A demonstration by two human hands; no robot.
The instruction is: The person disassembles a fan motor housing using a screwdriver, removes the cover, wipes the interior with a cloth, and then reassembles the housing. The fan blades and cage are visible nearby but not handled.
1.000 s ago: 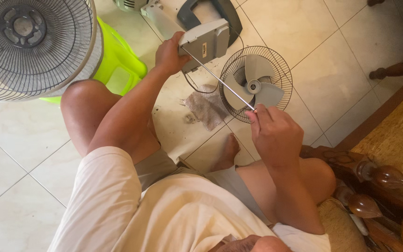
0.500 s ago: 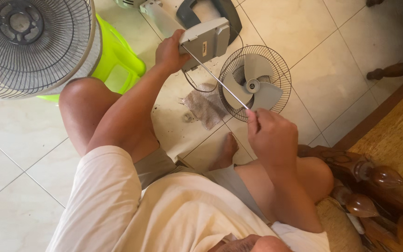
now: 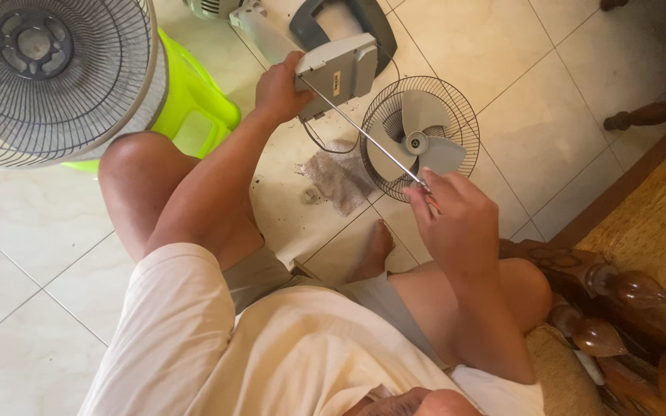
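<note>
My left hand grips a grey box-shaped fan part, held up over the tiled floor. My right hand pinches the handle end of a long thin screwdriver whose shaft runs up and left to the grey part. Below the shaft, a round wire fan guard with pale blades lies flat on the floor. A grey rag lies beside it, next to a bit of dust. My bare foot rests on the tiles below the rag.
A large wire fan head sits at the upper left on a lime-green plastic stool. A white and dark-grey fan base lies at the top. Carved wooden furniture with a woven seat fills the right side.
Both hands and the screwdriver hold nearly the same pose; my right hand has shifted slightly on the handle. The view has drifted a little.
</note>
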